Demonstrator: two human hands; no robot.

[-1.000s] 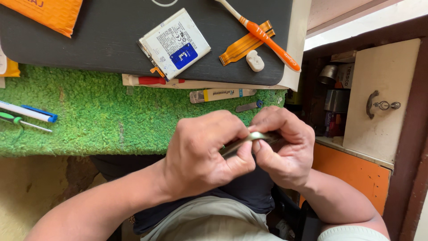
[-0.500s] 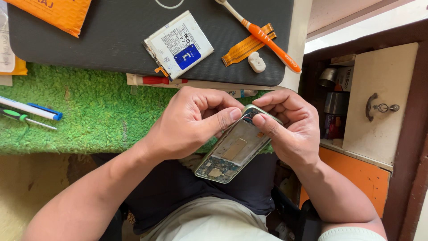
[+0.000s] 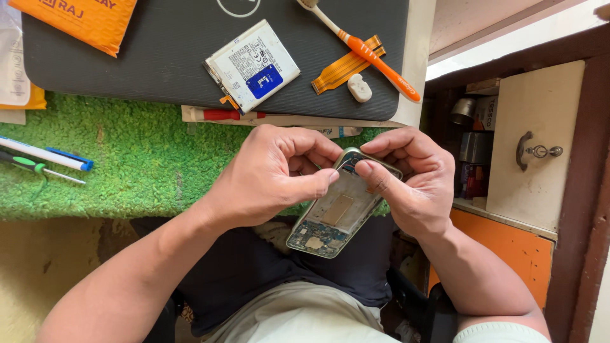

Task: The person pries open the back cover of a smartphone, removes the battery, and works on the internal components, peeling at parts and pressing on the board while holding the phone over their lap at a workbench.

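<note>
An opened phone body (image 3: pixel 335 213) with its back off is held over my lap, its bare frame and green circuit board showing. My left hand (image 3: pixel 273 174) grips its upper left edge, thumb lying across the rim. My right hand (image 3: pixel 406 181) holds the upper right side, with the index fingertip pressed on the top corner near the camera cut-out. Both hands hover just in front of the green mat's (image 3: pixel 127 171) near edge.
A dark laptop lid (image 3: pixel 159 57) lies behind the mat with a white phone battery (image 3: pixel 253 65), an orange flex strip (image 3: pixel 346 65), an orange-handled toothbrush (image 3: pixel 375 54) and a small white piece (image 3: pixel 359 87). A screwdriver (image 3: pixel 35 167) and pen (image 3: pixel 47 154) lie left. A cabinet (image 3: pixel 540 140) stands right.
The phone has been turned from edge-on to open side up, so its inside now shows. My hands shifted to its top end, and my right index finger now presses the top corner.
</note>
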